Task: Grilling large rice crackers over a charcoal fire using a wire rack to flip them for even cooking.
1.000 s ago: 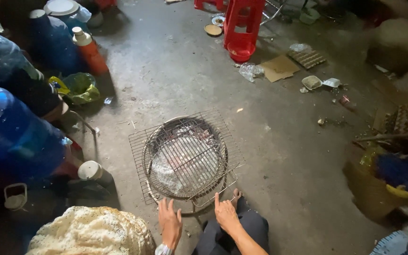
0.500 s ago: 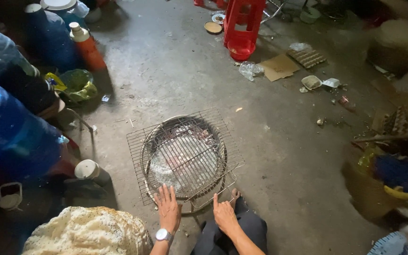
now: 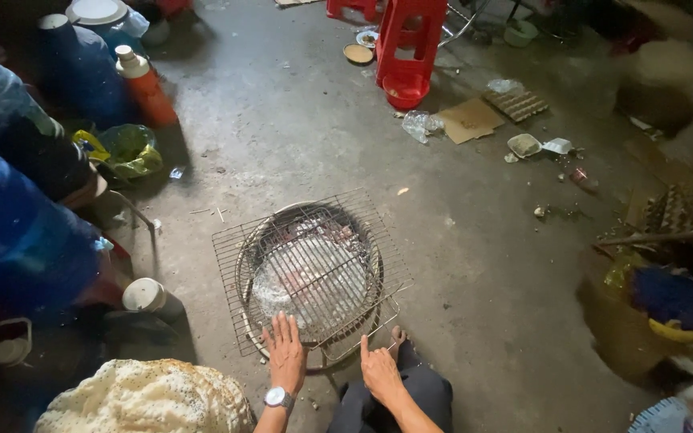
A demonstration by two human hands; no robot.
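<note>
Nearest, at the bottom edge: a pale, speckled rice cracker disc point(image 3: 142, 398) on the left, a dark trouser knee point(image 3: 411, 397) on the right, bare toes point(image 3: 399, 333) just past it. Between them, left hand point(image 3: 286, 353), wristwatch on the wrist, open and flat, fingers spread, fingertips resting on the near edge of the wire grill rack point(image 3: 306, 269). Right hand point(image 3: 378, 370) loosely curled, forefinger raised, close to the rack's near right corner; contact with the wire hard to tell. Rack lying level across a round charcoal brazier point(image 3: 308, 277) on the concrete floor point(image 3: 282, 120), grey ash heaped under the mesh, no flame visible. For a good grip, judged from this: both hands on the rim wires only, away from the ashy centre, rack kept level and centred over the bowl, corners evenly overhanging, toes drawn back from the hot rim. Left of the brazier, a small white-capped jar point(image 3: 147, 295) and large blue water jugs point(image 3: 18, 232); beyond, a yellow-green plastic bag point(image 3: 126, 151) and an orange bottle point(image 3: 144, 87). Farthest, red plastic stools point(image 3: 411, 40), a cardboard scrap point(image 3: 471, 120) and scattered litter.
</note>
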